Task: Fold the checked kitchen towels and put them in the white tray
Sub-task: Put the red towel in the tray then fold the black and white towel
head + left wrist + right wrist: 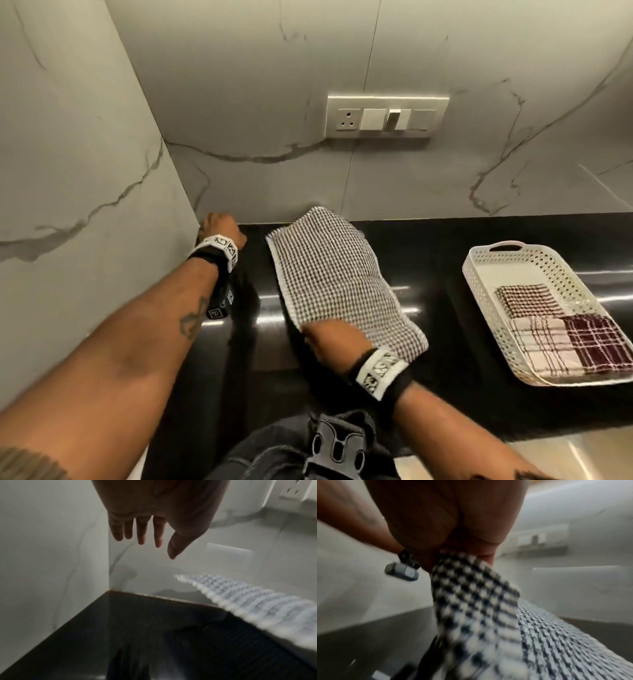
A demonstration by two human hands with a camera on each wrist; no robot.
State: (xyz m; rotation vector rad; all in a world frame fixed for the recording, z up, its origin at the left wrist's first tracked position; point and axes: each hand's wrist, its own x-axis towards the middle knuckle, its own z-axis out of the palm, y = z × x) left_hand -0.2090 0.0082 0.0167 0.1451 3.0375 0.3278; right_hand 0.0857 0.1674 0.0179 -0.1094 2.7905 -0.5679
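A black-and-white checked towel [339, 277] hangs spread in the air over the black counter [428, 246]. My right hand [329, 342] pinches its near edge; in the right wrist view the checked towel [476, 601] runs out from between my fingers [486, 550]. My left hand [219, 226] is up by the wall corner, apart from the towel, and in the left wrist view my left hand [147, 534] has straight fingers holding nothing. The white tray [479, 270] sits at the right with three folded checked towels [527, 299] inside.
Marble walls meet in a corner [109, 588] at the left end of the counter. A switch and socket plate [385, 116] is on the back wall. The counter's front edge is near my body.
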